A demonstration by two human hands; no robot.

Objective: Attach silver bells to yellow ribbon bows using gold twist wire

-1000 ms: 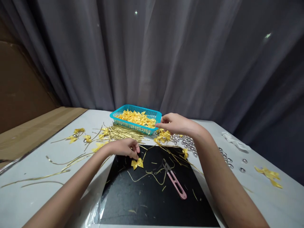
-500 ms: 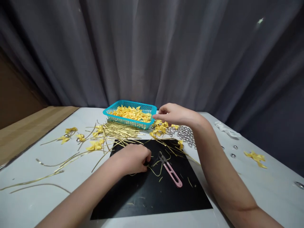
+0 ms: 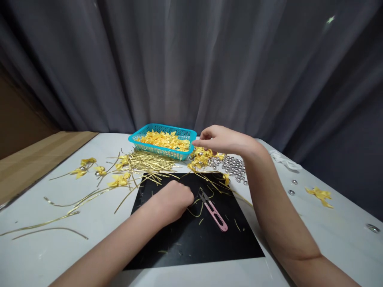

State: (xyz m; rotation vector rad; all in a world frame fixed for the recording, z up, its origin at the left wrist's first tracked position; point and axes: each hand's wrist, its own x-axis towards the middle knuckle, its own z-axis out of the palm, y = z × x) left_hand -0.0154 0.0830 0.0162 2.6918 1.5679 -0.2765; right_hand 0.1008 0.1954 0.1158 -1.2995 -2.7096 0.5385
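Observation:
My left hand (image 3: 176,200) is curled with its knuckles up, low over the black mat (image 3: 191,243). Its fingertips are hidden, so whatever they hold cannot be made out. A thin gold cord (image 3: 196,215) curves out beside it, close to the pink thread snips (image 3: 218,219). My right hand (image 3: 220,138) hovers by the right end of the blue basket (image 3: 155,149), its fingers apart and partly bent, and nothing visible in them. Below that hand lie yellow ribbon bows (image 3: 199,159), some with silver beads.
Loose silver beads (image 3: 235,167) lie under the right forearm. A pile of gold cords (image 3: 151,161) sits before the basket, with more bows (image 3: 119,180) to the left. A cardboard box (image 3: 26,119) borders the left side; a grey curtain (image 3: 167,59) hangs behind.
My left hand has shifted slightly right, closer to the snips, and its fingertips are now tucked out of sight. The right hand stays by the basket, with little change. The view has tilted slightly.

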